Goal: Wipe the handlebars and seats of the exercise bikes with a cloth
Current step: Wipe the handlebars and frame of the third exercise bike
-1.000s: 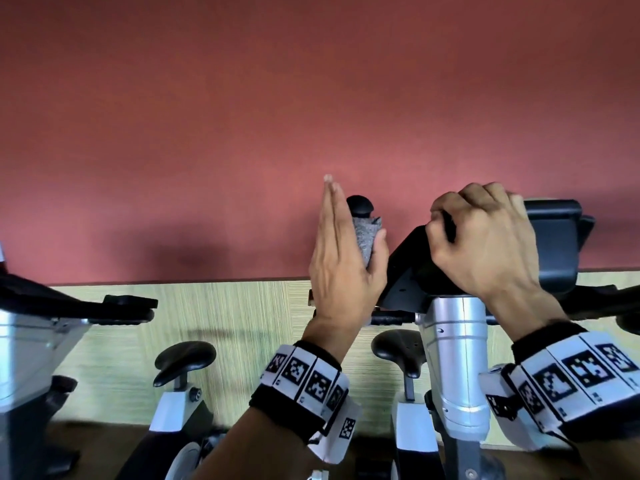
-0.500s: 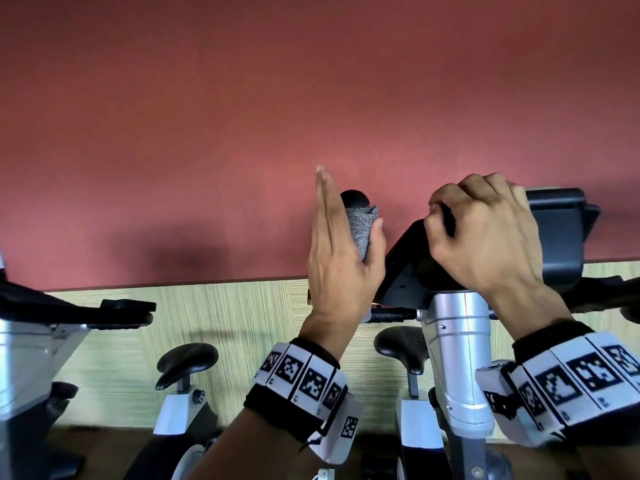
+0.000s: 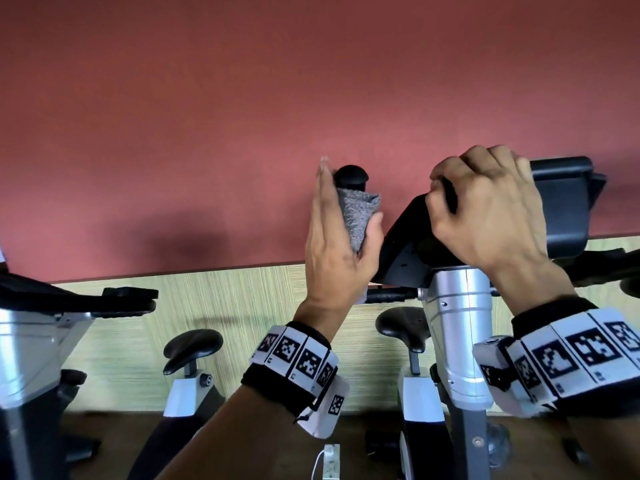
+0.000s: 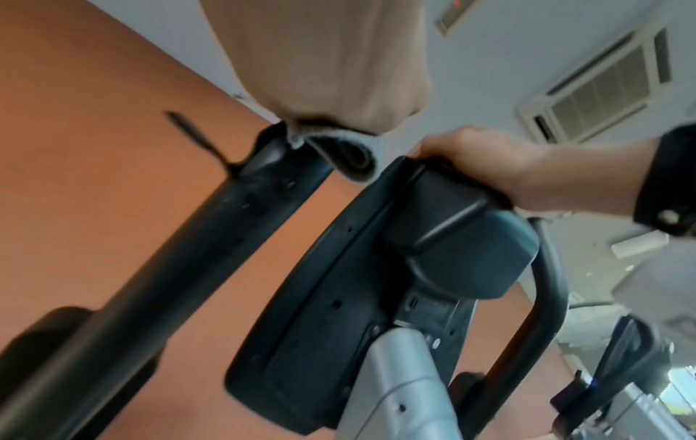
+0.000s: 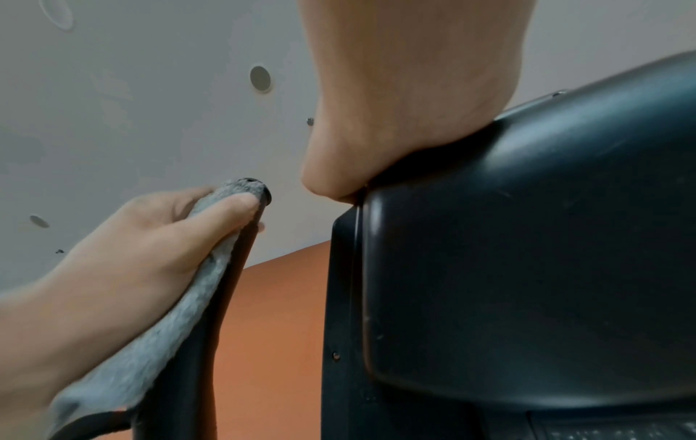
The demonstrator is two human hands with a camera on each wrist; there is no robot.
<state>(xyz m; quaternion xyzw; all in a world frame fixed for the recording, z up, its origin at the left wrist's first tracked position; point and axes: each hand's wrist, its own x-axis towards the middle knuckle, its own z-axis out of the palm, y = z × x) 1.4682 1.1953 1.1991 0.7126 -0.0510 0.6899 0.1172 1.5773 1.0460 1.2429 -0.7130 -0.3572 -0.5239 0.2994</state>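
- Head view: at the centre of the frame the left hand (image 3: pixel 341 233) holds a grey cloth (image 3: pixel 358 216) against an upright black handlebar (image 3: pixel 350 176), straight fingers (image 3: pixel 323 188) on one side and the thumb on the other, pinching the cloth round the bar. The handlebar's rounded tip shows just above the cloth. To the right, the right hand (image 3: pixel 485 209) lies on top of the bike's black console (image 3: pixel 568 206) with its fingers curled over the upper edge. The console sits on a silver post (image 3: pixel 457 334). In the lower half, two black seats (image 3: pixel 192 344) stand before a pale wood-grain panel; above it the wall (image 3: pixel 242 98) is red.
- Left wrist view: the palm fills the top centre, with a fold of the cloth (image 4: pixel 339 148) hanging under it where it meets the handlebar (image 4: pixel 211 232), which runs down toward the lower left. At the right the right hand (image 4: pixel 485 160) grips the top edge of the console (image 4: pixel 376 291) — seen from its back.
- Right wrist view: at the left the left hand (image 5: pixel 162 238) wraps the cloth (image 5: pixel 150 357) along the handlebar (image 5: pixel 211 342), thumb pressed on the cloth close under the bar's tip. The heel of the right hand (image 5: pixel 395 113) rests on the console (image 5: pixel 527 253) at the right — its fingers are out of sight here.
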